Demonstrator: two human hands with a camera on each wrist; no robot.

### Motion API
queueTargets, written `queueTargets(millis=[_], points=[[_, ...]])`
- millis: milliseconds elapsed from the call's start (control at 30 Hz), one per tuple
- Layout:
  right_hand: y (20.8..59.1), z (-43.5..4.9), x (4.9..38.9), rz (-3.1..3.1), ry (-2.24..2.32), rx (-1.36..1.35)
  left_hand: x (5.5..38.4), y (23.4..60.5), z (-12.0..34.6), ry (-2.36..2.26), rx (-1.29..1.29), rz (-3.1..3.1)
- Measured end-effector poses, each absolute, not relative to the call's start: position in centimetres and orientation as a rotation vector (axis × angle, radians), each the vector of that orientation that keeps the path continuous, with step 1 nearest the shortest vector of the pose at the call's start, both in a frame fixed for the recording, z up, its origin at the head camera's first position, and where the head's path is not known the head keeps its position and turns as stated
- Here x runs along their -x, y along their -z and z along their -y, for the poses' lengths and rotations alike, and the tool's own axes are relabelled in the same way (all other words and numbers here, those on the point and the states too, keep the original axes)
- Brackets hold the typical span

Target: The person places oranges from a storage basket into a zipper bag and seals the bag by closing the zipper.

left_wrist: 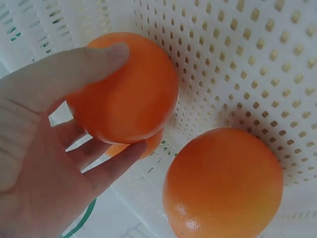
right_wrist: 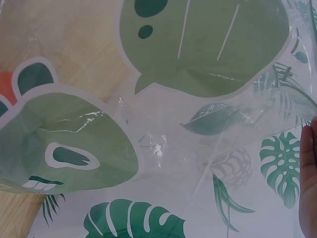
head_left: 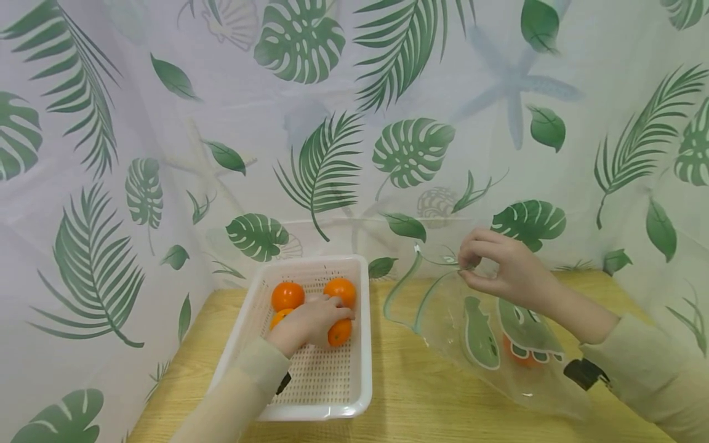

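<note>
Inside a white perforated basket (head_left: 362, 369), my left hand (head_left: 317, 320) grips an orange (head_left: 340, 333). The left wrist view shows the thumb across the top of that orange (left_wrist: 131, 94) and fingers beneath it. Other oranges (head_left: 287, 296) lie around the hand, one (left_wrist: 223, 183) close by in the left wrist view. On the right, my right hand (head_left: 501, 267) pinches the upper edge of a clear plastic bag (head_left: 480, 338) with green cartoon prints. An orange (head_left: 526, 357) shows through the bag near its bottom. Only part of the right hand (right_wrist: 308, 183) appears in the right wrist view.
The basket and bag are on a light wooden table (head_left: 404, 381). A white cloth (head_left: 343, 92) printed with green leaves hangs behind and along the sides. The bag's pale green handles (head_left: 401, 289) extend left, toward the basket.
</note>
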State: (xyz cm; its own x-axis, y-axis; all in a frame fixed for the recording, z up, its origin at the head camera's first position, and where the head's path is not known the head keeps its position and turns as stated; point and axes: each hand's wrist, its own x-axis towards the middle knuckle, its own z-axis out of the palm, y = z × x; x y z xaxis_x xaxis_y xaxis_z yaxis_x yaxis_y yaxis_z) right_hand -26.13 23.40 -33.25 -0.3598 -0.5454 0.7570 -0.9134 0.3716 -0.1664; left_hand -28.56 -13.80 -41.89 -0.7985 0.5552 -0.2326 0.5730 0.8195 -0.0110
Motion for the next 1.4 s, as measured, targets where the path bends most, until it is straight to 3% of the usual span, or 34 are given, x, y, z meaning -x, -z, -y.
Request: queueTargets(millis=[1400], points=[[33.43,-23.60,26.22,2.031,-0.804,-1.250,28.59,42.17,14.04,0.164,-0.908,-2.787]])
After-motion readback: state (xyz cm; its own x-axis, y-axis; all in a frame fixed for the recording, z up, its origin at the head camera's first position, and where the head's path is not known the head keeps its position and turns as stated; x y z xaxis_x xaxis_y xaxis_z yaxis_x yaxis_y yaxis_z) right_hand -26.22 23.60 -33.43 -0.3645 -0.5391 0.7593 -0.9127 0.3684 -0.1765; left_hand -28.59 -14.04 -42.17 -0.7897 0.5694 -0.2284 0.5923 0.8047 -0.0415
